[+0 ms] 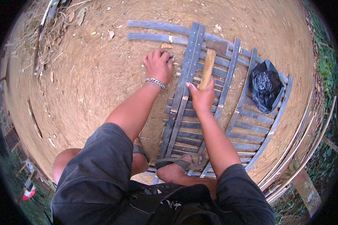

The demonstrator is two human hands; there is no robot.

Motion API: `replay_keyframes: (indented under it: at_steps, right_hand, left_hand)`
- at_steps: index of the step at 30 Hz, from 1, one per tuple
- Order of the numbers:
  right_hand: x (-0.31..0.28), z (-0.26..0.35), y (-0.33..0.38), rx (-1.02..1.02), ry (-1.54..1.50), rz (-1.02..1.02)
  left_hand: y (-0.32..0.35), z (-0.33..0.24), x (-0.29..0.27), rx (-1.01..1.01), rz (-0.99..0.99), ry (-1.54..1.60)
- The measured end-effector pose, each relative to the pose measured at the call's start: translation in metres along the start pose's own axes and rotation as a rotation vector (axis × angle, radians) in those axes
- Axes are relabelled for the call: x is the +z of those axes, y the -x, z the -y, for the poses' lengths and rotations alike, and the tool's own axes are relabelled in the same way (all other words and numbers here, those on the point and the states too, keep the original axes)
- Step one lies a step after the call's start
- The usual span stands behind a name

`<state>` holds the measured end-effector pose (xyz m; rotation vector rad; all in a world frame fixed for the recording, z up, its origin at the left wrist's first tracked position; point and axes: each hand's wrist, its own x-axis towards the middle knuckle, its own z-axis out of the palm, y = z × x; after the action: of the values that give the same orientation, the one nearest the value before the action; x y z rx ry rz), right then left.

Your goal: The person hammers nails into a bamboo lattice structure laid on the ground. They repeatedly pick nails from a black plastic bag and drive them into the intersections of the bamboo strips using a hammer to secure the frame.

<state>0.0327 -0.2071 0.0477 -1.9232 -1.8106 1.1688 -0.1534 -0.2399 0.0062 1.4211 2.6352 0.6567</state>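
A wooden-handled hatchet (207,69) with a rusty, broad metal head is gripped in my right hand (204,96), over the slatted frame. Its head rests over or just above the frame's far slats; contact is hard to judge. My left hand (158,67) is low over the dirt beside the frame's left edge, fingers curled. A small shiny bit shows at its fingertips, too small to name. The slatted frame (193,52) is built of grey-blue wooden strips, with rows of small nail heads along a doubled strip. My sandalled foot (172,167) is on its near end.
A black plastic bag (266,86) lies on the right part of the frame. Long pale poles (308,150) run along the right side by green plants. Dry straw and sticks (33,45) lie at the far left on brown dirt ground (90,75).
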Motion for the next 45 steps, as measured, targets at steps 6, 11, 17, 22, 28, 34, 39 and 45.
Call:
replay_keyframes:
  at_steps: [6, 11, 17, 22, 28, 34, 39, 45]
  right_hand:
    - [0.000, -0.005, -0.002, 0.022, 0.000, 0.026]
    - [0.000, -0.001, -0.001, 0.035, -0.010, 0.035]
    - [-0.003, -0.008, -0.002, 0.050, -0.072, 0.023]
    - [-0.007, -0.005, 0.001, 0.078, -0.143, 0.037]
    - [-0.012, -0.036, 0.009, 0.112, -0.274, 0.061]
    - [-0.029, -0.049, 0.029, 0.072, -0.314, 0.132]
    - [-0.041, -0.032, 0.042, 0.126, -0.307, 0.249]
    - [-0.045, -0.024, 0.060, 0.063, -0.338, 0.284]
  left_hand:
    - [-0.004, 0.001, -0.001, 0.109, 0.018, -0.053]
    - [-0.017, 0.008, -0.008, 0.267, 0.093, -0.150]
    - [-0.015, -0.004, -0.032, 0.083, 0.295, 0.301]
    - [0.018, -0.002, -0.048, -0.178, 0.626, 0.668]
    - [0.037, 0.004, -0.051, -0.205, 0.735, 0.680]
    - [0.046, -0.004, -0.028, -0.329, 0.401, 0.873]
    - [0.045, -0.022, -0.010, -0.469, 0.253, 0.885]
    - [0.038, -0.029, -0.005, -0.261, 0.179, 0.621]
